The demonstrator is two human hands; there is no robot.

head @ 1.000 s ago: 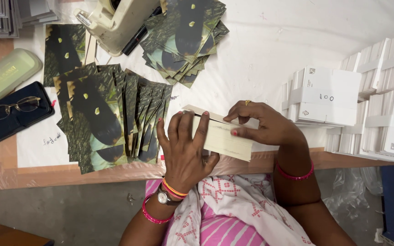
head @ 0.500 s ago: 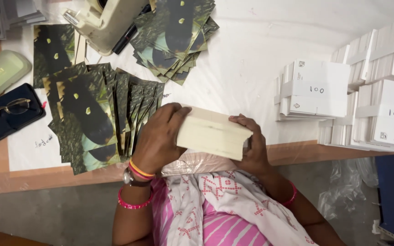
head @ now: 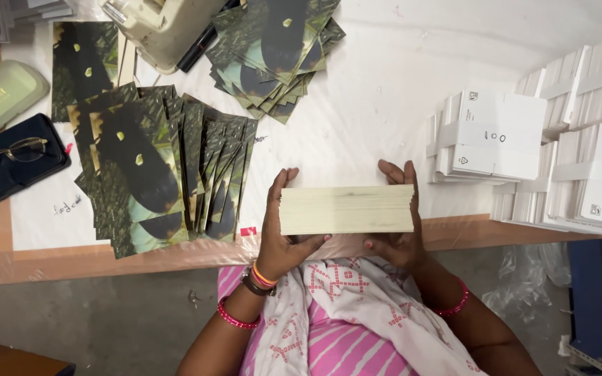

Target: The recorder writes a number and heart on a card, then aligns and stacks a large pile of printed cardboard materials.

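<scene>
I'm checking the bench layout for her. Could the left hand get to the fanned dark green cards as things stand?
Probably yes, once freed. The left hand grips one end of the pale card stack, with the right hand on the other. The fanned green cards lie just beside it on the white sheet, nothing between.

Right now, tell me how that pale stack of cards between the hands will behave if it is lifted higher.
The stack of cards looks thick and square-edged, so it probably stays stiff as a block. Nothing bands it; only the left hand and right hand press its ends, so loose cards could slip or fan out. It likely feels fairly heavy for its size.
</scene>
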